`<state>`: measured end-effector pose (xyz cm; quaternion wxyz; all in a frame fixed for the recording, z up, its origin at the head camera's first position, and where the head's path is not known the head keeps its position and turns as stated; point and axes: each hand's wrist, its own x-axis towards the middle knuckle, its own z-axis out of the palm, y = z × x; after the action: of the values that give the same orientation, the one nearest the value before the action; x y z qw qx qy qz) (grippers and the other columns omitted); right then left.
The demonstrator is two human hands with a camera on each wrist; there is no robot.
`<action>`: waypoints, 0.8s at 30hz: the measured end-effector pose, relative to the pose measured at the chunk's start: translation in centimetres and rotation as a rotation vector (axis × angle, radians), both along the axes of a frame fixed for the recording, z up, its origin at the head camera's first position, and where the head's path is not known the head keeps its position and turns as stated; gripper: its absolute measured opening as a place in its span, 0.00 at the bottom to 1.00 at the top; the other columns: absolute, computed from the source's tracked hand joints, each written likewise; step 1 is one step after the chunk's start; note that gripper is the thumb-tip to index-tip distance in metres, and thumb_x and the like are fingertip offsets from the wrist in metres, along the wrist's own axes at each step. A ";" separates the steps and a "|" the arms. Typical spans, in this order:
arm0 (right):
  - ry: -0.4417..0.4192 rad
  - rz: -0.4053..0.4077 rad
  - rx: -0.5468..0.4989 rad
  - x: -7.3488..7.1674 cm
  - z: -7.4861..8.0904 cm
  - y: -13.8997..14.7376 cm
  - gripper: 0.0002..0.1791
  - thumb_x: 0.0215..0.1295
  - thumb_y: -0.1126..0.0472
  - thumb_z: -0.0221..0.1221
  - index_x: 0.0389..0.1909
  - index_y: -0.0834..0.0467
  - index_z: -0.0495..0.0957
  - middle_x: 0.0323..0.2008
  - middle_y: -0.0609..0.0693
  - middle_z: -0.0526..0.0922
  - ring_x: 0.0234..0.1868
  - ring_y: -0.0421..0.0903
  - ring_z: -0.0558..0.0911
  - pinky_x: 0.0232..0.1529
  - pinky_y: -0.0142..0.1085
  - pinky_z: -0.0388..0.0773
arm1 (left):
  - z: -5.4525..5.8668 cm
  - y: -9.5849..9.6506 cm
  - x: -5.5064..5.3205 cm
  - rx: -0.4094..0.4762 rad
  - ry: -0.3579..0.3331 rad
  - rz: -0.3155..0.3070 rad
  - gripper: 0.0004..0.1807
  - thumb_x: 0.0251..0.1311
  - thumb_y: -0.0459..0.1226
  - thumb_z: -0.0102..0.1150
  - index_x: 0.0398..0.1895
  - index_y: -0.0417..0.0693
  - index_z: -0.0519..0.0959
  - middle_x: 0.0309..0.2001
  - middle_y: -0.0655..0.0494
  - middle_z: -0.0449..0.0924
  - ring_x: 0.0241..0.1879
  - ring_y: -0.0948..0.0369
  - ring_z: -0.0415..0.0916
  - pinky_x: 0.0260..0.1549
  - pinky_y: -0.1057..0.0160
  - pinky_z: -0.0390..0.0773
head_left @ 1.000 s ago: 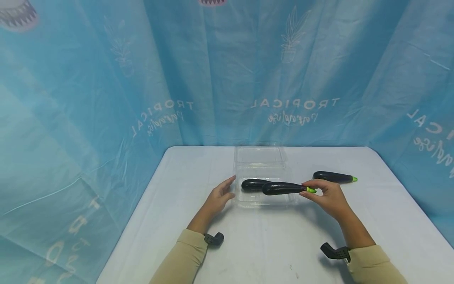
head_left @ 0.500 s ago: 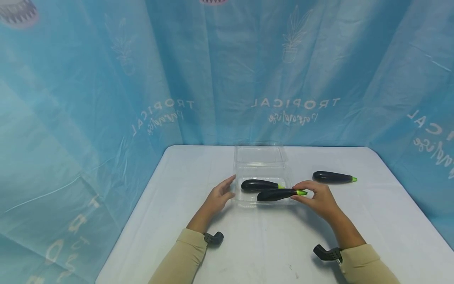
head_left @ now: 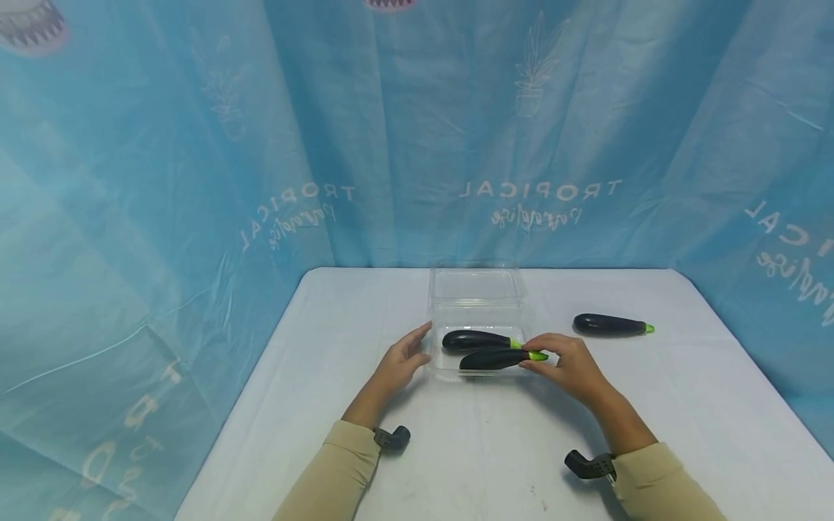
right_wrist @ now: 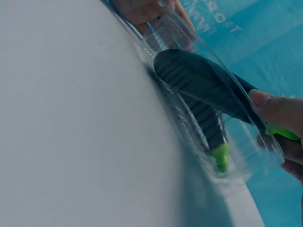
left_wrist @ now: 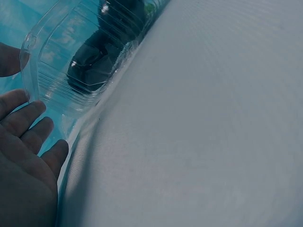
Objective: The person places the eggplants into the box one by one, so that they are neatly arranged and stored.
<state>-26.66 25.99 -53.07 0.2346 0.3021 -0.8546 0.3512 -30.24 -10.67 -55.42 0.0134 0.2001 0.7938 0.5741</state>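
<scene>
A clear plastic clamshell box lies with its lid folded back. Inside rests one dark eggplant with a green stem end. My right hand pinches a second eggplant near its green stem, and in the right wrist view this eggplant slants down into the box, its stem end over the rim. At the box's left side, my left hand has its fingers extended and spread. In the left wrist view the left fingertips are right at the box wall.
A third eggplant lies on the white table, to the right of the box. Blue printed curtains hang behind the table and along its sides.
The right hand has moved left and slightly down, bringing its eggplant into the front of the box, beside the first one. The left hand has stayed in place.
</scene>
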 end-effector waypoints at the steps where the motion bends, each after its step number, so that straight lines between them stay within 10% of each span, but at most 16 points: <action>1: -0.004 -0.001 0.015 0.0 0.0 -0.2 0.18 0.51 0.65 0.81 0.45 0.56 0.91 0.43 0.44 0.90 0.45 0.46 0.87 0.47 0.43 0.85 | 0.0 0.0 0.0 0.000 0.001 -0.001 0.35 0.67 0.31 0.58 0.79 0.47 0.68 0.78 0.57 0.64 0.77 0.54 0.59 0.74 0.55 0.61; 24: -0.062 0.049 0.061 0.0 -0.1 -1.5 0.18 0.60 0.70 0.75 0.52 0.62 0.88 0.49 0.52 0.90 0.60 0.71 0.80 0.61 0.68 0.74 | 0.1 0.1 0.1 0.005 -0.014 -0.001 0.35 0.68 0.32 0.58 0.80 0.50 0.67 0.78 0.59 0.64 0.77 0.54 0.59 0.74 0.54 0.62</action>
<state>-26.70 24.52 -53.12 0.1901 0.3191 -0.8641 0.3397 -30.11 -10.60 -55.27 0.0188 0.1963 0.7923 0.5774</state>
